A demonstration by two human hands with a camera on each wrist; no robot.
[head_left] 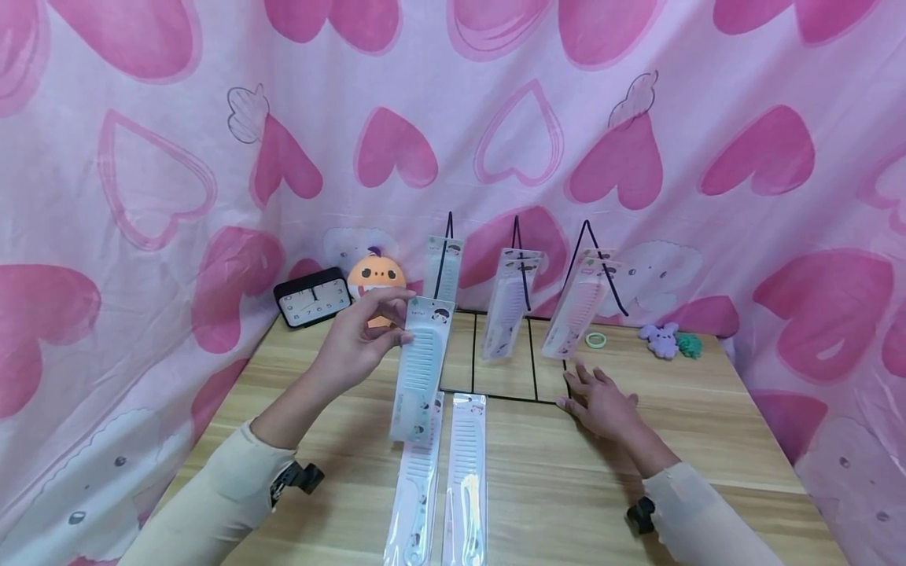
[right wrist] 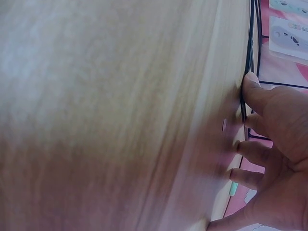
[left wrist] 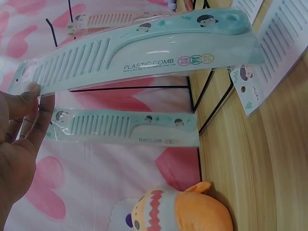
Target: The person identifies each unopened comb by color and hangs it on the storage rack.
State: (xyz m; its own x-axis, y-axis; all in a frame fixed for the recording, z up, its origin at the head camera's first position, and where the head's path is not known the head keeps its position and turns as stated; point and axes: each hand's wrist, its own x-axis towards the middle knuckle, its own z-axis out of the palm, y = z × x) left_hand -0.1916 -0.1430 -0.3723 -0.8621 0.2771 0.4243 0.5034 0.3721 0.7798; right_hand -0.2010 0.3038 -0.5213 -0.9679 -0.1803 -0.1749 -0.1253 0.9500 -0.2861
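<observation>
Comb in hand: pale blue-green packed comb (head_left: 419,369), held up off the table (head_left: 708,440), before the left side of the black wire rack (head_left: 502,398).
Lie from hand: the comb hangs right of and below the left hand (head_left: 357,342), which has it by the top end.
Long axis: near upright, top leaning right, foot swung left in head view.
Comb to hook: top edge shows close by the tip of the left hook (head_left: 442,267); cannot tell whether wire passes through the hole. I judge that gap the relation that matters.
Nearer hand: left. Right hand (head_left: 602,405) well apart, at the rack's front right corner.
Left pose: thumb and fingers pinching the pack; forearm slants up from lower left.
Right pose: low, fingers spread, nothing gripped; thumb against the base wire, probably steadying.
Behind: hanging comb (head_left: 453,271) on that same left hook.
Near edge: two table combs (head_left: 465,472), lengthwise to the person, one partly covered in head view by the held pack.
</observation>
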